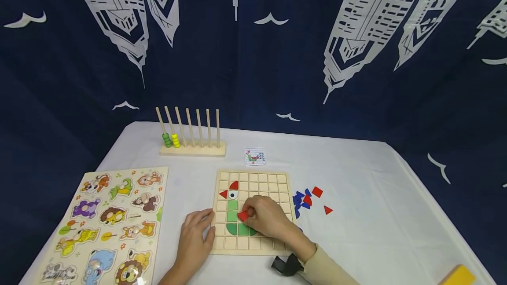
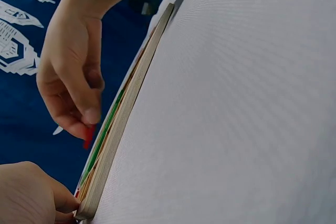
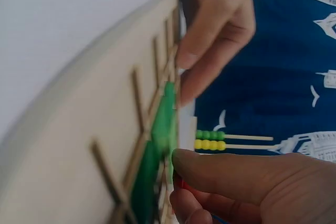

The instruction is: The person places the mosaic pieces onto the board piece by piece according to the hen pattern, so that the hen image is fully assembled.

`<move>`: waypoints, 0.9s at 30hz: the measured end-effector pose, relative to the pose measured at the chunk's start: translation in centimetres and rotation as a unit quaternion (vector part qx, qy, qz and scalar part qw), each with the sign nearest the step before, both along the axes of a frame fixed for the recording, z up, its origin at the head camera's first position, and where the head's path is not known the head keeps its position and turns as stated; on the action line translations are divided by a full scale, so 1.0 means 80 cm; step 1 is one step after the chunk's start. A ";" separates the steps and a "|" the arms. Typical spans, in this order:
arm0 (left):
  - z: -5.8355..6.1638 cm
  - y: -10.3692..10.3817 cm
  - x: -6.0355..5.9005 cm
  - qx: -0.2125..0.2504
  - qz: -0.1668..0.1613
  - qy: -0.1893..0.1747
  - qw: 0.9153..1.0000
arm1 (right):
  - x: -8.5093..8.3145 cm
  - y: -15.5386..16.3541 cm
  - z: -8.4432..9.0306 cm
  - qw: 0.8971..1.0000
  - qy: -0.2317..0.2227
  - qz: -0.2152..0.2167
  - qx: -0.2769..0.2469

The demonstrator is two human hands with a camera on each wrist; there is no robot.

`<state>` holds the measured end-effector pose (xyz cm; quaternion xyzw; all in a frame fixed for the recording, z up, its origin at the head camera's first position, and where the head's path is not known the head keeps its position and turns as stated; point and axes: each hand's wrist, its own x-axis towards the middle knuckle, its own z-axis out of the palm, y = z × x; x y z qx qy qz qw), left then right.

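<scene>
A wooden grid board point(image 1: 253, 246) lies in front of me with flat coloured pieces in its cells. Green pieces point(image 1: 232, 205) run down a column and along a lower row, with a white eye piece point(image 1: 233, 195), a red quarter-round point(image 1: 234, 185) and a small red triangle point(image 1: 223, 194) at the top. Between thumb and fingertips, my right hand point(image 1: 266, 216) pinches a red piece point(image 1: 243, 216) over the board, its outline partly covered. My left hand point(image 1: 195, 236) rests at the board's left side, fingertips and thumb touching the edge.
Right of the board lie loose blue pieces point(image 1: 298, 199), a red square point(image 1: 317, 191) and a red triangle point(image 1: 328, 210). Behind it are a picture card point(image 1: 255, 156) and a peg stand point(image 1: 192, 150) with beads. An animal puzzle point(image 1: 107, 223) lies left; a yellow object point(image 1: 459, 275) sits front right.
</scene>
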<state>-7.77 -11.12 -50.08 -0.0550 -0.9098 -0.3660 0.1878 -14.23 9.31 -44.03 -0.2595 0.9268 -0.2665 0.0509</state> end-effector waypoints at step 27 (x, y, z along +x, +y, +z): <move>0.001 0.000 -0.001 0.008 -0.007 -0.003 1.000 | -0.001 0.000 -0.016 0.999 0.013 -0.026 -0.014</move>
